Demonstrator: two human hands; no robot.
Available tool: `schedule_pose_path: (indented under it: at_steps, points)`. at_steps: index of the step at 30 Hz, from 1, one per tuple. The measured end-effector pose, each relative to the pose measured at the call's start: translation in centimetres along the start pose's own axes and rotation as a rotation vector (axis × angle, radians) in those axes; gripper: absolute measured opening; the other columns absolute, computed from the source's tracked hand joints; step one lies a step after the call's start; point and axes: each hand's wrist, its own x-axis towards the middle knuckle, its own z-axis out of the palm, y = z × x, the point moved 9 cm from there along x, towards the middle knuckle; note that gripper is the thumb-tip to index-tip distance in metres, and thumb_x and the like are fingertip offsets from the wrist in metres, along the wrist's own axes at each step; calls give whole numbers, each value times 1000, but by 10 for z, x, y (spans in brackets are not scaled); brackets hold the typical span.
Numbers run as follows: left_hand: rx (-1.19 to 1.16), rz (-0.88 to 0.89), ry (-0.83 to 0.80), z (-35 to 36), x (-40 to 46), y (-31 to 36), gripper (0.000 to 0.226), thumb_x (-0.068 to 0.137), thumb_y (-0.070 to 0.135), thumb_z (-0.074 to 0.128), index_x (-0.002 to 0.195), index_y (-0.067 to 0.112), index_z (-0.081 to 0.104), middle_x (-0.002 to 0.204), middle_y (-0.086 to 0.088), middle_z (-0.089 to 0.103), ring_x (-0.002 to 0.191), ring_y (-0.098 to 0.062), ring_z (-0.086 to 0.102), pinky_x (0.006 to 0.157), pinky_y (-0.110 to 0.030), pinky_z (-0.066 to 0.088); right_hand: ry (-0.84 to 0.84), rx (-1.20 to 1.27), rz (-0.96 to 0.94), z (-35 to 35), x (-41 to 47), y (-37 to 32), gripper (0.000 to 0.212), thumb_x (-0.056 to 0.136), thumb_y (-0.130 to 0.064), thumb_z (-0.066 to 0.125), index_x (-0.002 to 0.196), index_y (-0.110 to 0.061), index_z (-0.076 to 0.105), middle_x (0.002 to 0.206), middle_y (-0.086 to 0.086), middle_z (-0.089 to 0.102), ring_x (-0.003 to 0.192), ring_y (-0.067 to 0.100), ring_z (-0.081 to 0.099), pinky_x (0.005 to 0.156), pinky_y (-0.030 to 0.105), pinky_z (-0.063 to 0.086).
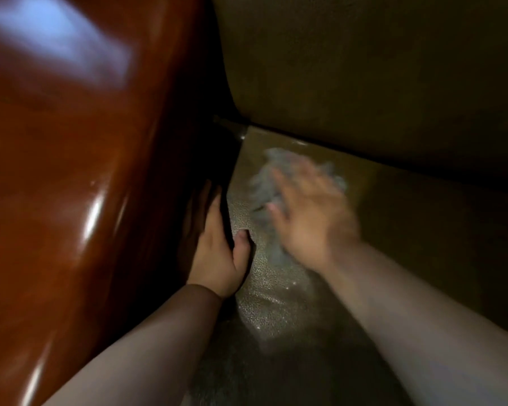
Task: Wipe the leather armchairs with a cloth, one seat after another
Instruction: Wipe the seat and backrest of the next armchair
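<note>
— Head view, close up. Big shiny red-brown wooden armrest (71, 171) filling the left side, smooth, with bright spots of light.
— And beside it?
— Dark gap, then bumpy olive-brown leather seat cushion (261, 294). Same leather on the backrest (364, 68) behind, meeting the seat at a dark crease.
— Left hand (217, 247)?
— Pressed flat against the armrest's inner side. Fingers straight and together, half hidden in the gap. Thumb resting on the seat edge.
— Right hand (308, 218)?
— Blurry. Lying on a crumpled grey soft cloth (264, 183), near the seat's back left corner. Fingers spread over the cloth; curled or flat, cannot tell.
</note>
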Motion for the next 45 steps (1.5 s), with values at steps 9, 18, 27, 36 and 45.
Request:
schedule_pose_path:
  at_steps: [9,18,27,36,45]
  points:
    - [10,24,20,4,-1,1,79,93,43,45,157,-2,38,166,-22,31,156,-36,24,130,-42,12,-81,-51,394,5,39,23,74,105,-55,22,163,-9,16,167,23,15,155,39,11,129,46,4]
    - [5,17,18,4,1,-2,78,94,43,45,157,-2,39,168,-20,30,157,-36,24,130,-45,14,-121,-71,194,-12,2,40,76,102,-62,21,165,-20,17,170,16,17,158,30,11,126,40,7]
    - [-116,-4,0,11,-2,-4,70,96,35,46,148,-11,43,152,-32,47,146,-29,33,126,-18,7,-211,-52,-218,7,74,-77,54,107,-41,36,152,-13,47,167,14,26,159,28,8,126,36,-3]
    - [-22,34,66,12,-1,-2,79,95,40,45,157,-7,35,165,-25,31,156,-29,20,130,-31,1,-32,-113,-8,8,86,-54,62,104,-43,28,157,-13,37,163,19,28,145,42,28,126,50,14]
    - [11,19,48,11,-1,-7,80,95,44,44,159,-3,35,168,-22,28,158,-32,19,131,-38,5,-125,-66,-239,-2,51,-48,62,110,-43,27,165,-18,16,173,11,0,160,25,-4,123,32,-11]
